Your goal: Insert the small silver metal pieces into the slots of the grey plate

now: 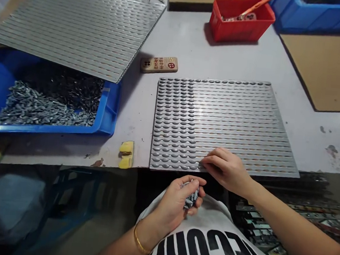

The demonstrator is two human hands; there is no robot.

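My left hand (179,201) is curled around a bunch of grey metal fasteners (191,197), close above my shirt front. My right hand (225,170) rests on the near edge of a ridged metal plate (241,126), its fingertips at the rows. Whether those fingers pinch a small piece is hidden. Small grey oval pieces (173,116) sit in the plate's rows, tightly filling the left part and the front rows up to my fingers. The plate's right side shows bare ridges.
A second ridged plate (71,27) leans over a blue bin (108,114) heaped with grey fasteners. A wooden block (159,65) and a yellow sponge (126,154) lie on the grey table. Behind stand a red bin (241,24), a blue bin (310,16) and cardboard (326,69).
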